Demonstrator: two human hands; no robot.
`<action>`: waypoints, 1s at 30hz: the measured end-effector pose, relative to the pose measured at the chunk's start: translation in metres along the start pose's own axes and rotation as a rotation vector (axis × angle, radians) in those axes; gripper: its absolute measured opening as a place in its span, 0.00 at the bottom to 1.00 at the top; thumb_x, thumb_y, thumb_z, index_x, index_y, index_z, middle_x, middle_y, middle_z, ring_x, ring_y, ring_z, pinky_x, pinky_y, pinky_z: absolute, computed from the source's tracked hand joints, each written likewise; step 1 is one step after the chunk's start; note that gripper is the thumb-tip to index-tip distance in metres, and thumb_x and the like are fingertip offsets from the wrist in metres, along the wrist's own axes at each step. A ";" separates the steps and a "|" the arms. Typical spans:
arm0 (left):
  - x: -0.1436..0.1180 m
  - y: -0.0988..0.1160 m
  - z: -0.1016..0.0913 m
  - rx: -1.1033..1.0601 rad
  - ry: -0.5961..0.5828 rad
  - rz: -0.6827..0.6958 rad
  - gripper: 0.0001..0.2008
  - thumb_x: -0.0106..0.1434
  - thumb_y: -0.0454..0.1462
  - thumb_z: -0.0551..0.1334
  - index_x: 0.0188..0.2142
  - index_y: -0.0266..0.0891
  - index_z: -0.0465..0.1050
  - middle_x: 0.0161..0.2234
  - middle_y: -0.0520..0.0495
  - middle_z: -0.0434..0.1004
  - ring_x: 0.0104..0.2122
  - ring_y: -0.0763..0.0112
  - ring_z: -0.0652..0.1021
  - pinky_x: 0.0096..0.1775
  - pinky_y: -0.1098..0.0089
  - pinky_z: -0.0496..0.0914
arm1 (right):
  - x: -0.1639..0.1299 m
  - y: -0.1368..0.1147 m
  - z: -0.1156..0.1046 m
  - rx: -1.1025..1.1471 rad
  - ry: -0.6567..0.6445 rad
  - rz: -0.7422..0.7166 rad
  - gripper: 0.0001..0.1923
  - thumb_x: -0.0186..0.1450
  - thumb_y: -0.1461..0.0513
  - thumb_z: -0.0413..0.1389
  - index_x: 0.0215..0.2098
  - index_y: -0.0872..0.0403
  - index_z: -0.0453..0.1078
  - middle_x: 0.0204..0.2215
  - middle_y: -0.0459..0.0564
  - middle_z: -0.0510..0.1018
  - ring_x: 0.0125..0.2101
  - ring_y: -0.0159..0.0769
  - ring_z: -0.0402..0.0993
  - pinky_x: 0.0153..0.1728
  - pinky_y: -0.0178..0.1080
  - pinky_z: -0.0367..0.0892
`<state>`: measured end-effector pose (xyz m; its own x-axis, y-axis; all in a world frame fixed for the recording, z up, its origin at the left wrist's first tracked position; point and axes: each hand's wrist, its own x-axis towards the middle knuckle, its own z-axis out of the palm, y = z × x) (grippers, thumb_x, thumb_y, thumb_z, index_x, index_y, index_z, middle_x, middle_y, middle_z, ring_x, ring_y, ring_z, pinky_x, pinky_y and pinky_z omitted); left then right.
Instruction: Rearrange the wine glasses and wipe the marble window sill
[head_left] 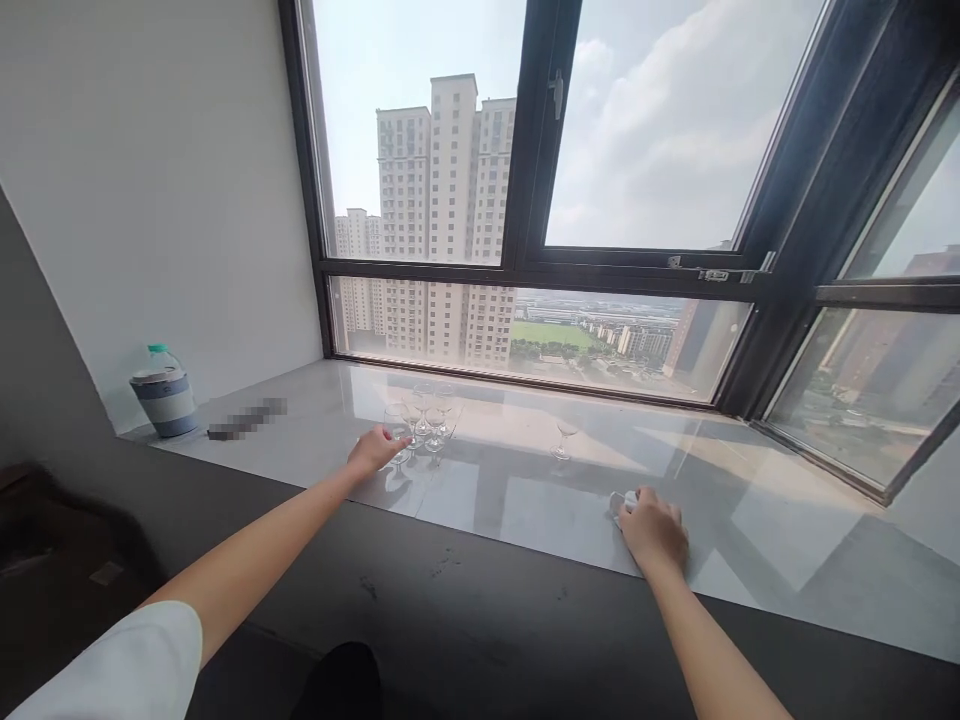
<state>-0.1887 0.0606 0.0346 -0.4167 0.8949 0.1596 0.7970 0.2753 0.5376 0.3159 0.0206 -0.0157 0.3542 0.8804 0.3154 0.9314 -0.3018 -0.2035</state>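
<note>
At the front edge of a glossy grey windowsill (517, 520), the left hand (373, 452) has its thumb and fingertips at a clear stemmed glass (393, 416); whether they are closed on its stem or only touch it, I cannot tell. The right hand (654, 530), well apart from the left, is clamped over a crumpled white cloth (617, 505) on the sill. Just beyond the left fingertips stand several more stemmed glasses (435, 412), upright and overlapping in view; their contents are too faint to make out. Another wine glass (566, 428) stands upright by itself between that group and the right hand. Toward the sill's left end is a bucket (166, 405) banded in grey and white, with a green-capped bottle (157, 350) showing at its top; any print on them is too small to read. Beside it, pixelation hides a dark, long object (247, 418). Behind, a dark-framed window (517, 270) looks onto high-rise blocks (454, 180).
</note>
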 end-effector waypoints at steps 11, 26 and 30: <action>-0.007 0.001 0.035 -0.106 0.099 0.004 0.12 0.59 0.40 0.59 0.41 0.42 0.76 0.38 0.44 0.81 0.40 0.60 0.79 0.32 0.72 0.64 | -0.002 -0.002 -0.005 -0.013 -0.010 0.013 0.19 0.68 0.56 0.45 0.52 0.56 0.65 0.48 0.58 0.73 0.48 0.50 0.66 0.41 0.44 0.65; -0.022 0.013 0.024 -0.141 0.027 -0.065 0.13 0.57 0.41 0.58 0.40 0.45 0.77 0.36 0.45 0.82 0.39 0.57 0.80 0.32 0.70 0.65 | -0.005 -0.006 -0.011 -0.018 -0.021 -0.013 0.20 0.69 0.55 0.43 0.51 0.58 0.66 0.47 0.59 0.74 0.49 0.53 0.66 0.41 0.45 0.65; -0.020 0.011 0.024 -0.165 0.019 -0.067 0.16 0.57 0.41 0.58 0.44 0.45 0.76 0.37 0.45 0.82 0.40 0.58 0.80 0.33 0.70 0.66 | -0.007 -0.007 -0.013 -0.044 -0.005 -0.027 0.20 0.69 0.55 0.44 0.50 0.58 0.67 0.46 0.59 0.74 0.48 0.52 0.66 0.41 0.45 0.65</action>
<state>-0.1604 0.0542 0.0174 -0.4762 0.8692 0.1333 0.6850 0.2716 0.6761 0.3076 0.0123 -0.0046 0.3288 0.8901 0.3156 0.9434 -0.2939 -0.1539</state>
